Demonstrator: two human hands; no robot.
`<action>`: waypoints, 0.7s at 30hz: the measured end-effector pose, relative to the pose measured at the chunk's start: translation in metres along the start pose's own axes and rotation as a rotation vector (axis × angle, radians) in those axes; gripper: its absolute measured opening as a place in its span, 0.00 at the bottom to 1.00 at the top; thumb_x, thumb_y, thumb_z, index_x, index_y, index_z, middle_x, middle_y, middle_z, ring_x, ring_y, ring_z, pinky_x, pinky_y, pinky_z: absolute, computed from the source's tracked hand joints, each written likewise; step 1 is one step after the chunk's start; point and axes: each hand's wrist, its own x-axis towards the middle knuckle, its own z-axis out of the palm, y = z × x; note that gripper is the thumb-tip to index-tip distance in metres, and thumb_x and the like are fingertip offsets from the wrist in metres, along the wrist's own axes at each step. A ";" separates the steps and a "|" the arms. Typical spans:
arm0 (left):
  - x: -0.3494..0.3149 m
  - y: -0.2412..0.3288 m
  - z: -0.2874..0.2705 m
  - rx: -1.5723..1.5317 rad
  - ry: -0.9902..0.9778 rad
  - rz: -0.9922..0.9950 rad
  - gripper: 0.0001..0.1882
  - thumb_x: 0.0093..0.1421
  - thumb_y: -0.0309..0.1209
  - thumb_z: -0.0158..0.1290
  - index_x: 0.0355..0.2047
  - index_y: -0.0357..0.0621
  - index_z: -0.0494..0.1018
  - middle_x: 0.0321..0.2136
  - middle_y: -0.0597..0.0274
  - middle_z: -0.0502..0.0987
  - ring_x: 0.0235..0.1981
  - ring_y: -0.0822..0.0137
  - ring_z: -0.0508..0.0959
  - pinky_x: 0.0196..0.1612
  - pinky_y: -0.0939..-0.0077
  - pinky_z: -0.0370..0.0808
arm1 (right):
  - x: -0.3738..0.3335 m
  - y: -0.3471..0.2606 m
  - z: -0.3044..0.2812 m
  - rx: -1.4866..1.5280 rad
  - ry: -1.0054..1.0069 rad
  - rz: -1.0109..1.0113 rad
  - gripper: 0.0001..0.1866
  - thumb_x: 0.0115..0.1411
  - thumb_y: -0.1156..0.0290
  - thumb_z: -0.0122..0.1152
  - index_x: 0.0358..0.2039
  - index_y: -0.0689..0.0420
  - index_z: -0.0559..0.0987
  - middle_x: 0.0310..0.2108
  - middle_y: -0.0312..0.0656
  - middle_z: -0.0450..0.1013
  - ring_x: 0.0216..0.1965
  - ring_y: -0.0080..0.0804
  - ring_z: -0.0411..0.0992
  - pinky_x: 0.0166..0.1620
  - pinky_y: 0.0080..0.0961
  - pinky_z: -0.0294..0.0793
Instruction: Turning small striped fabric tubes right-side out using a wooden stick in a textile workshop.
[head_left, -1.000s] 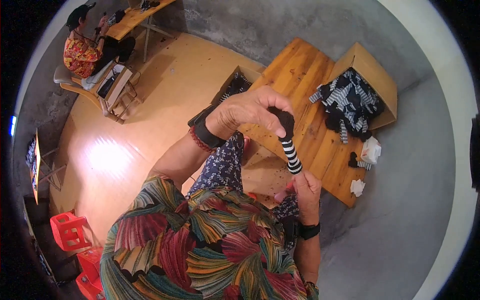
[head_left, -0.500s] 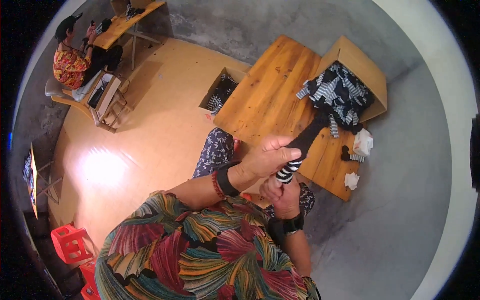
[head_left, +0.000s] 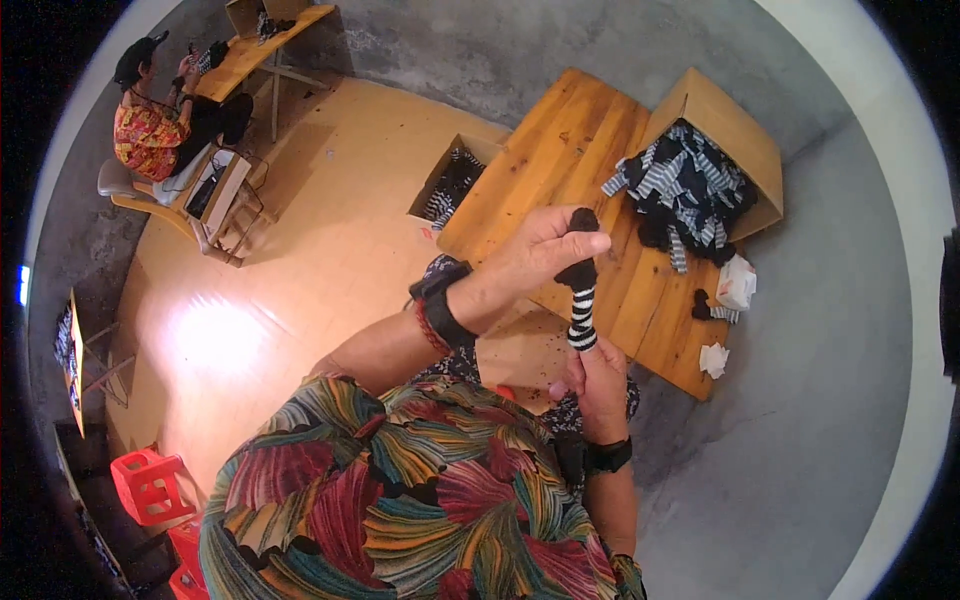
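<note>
A small black knit sock (head_left: 582, 318) with a black-and-white striped end hangs upright between my hands. My left hand (head_left: 548, 252) grips its bunched black part, the thumb pressed over it. The striped end reaches down to my right hand (head_left: 602, 380), whose fingers are at its lower edge; whether some fingers are inside the sock cannot be made out. Beyond my hands, a heap of black and grey-striped knit pieces (head_left: 690, 185) spills out of a tipped cardboard box (head_left: 765, 165) onto the wooden table (head_left: 545, 150).
A white packet (head_left: 737, 283), a crumpled white tissue (head_left: 713, 360) and a loose striped piece (head_left: 712, 306) lie along the table's right side. An open carton (head_left: 420, 200) stands at its left. A co-worker (head_left: 150, 135) sits at another table. Red stools (head_left: 150, 485) stand at lower left.
My left hand has moved up, bunching the black part that stretched toward the box. My right hand has shifted slightly right and down at the striped end.
</note>
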 end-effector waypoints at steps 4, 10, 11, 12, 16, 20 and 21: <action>0.004 -0.038 0.034 -0.126 0.265 0.174 0.10 0.57 0.36 0.48 0.30 0.41 0.70 0.19 0.75 0.65 0.22 0.83 0.64 0.25 0.88 0.61 | 0.006 0.012 0.016 -0.104 0.189 -0.154 0.14 0.59 0.59 0.46 0.22 0.55 0.66 0.09 0.29 0.54 0.09 0.18 0.53 0.11 0.18 0.55; -0.002 -0.037 0.030 0.143 0.260 0.200 0.13 0.59 0.38 0.46 0.27 0.41 0.70 0.18 0.76 0.64 0.20 0.83 0.61 0.22 0.88 0.59 | 0.012 0.015 0.027 0.701 -0.414 0.186 0.14 0.59 0.60 0.45 0.22 0.54 0.64 0.08 0.28 0.52 0.08 0.19 0.50 0.14 0.18 0.51; -0.001 -0.037 0.030 0.143 0.253 0.206 0.13 0.59 0.38 0.46 0.27 0.41 0.70 0.18 0.76 0.64 0.20 0.83 0.61 0.22 0.88 0.59 | 0.011 0.014 0.029 0.699 -0.414 0.177 0.14 0.59 0.60 0.45 0.22 0.54 0.64 0.08 0.28 0.52 0.08 0.19 0.50 0.14 0.18 0.51; -0.002 -0.039 0.023 0.152 0.288 0.199 0.13 0.58 0.38 0.46 0.27 0.41 0.70 0.18 0.76 0.64 0.20 0.83 0.61 0.22 0.88 0.59 | 0.013 0.015 0.034 0.500 -0.211 0.077 0.14 0.59 0.60 0.45 0.22 0.55 0.64 0.08 0.28 0.52 0.08 0.18 0.50 0.14 0.18 0.51; 0.000 -0.051 0.007 -0.146 0.369 0.130 0.13 0.57 0.40 0.47 0.31 0.42 0.71 0.18 0.74 0.65 0.19 0.83 0.63 0.21 0.88 0.60 | 0.014 0.001 0.025 0.116 0.043 0.000 0.12 0.60 0.62 0.46 0.24 0.55 0.67 0.10 0.27 0.53 0.11 0.14 0.50 0.15 0.12 0.48; -0.003 -0.035 -0.009 -0.166 0.271 0.022 0.17 0.54 0.41 0.48 0.39 0.42 0.70 0.21 0.72 0.68 0.23 0.81 0.66 0.26 0.87 0.62 | 0.005 -0.009 0.007 -0.098 0.081 0.057 0.14 0.59 0.60 0.48 0.23 0.57 0.69 0.12 0.25 0.55 0.13 0.12 0.50 0.16 0.11 0.47; -0.004 -0.032 -0.015 -0.069 0.208 0.024 0.18 0.54 0.40 0.48 0.40 0.41 0.70 0.22 0.71 0.69 0.24 0.80 0.67 0.28 0.86 0.64 | 0.004 -0.010 0.003 -0.159 0.059 0.039 0.14 0.58 0.60 0.48 0.23 0.56 0.70 0.12 0.25 0.56 0.13 0.11 0.51 0.16 0.10 0.48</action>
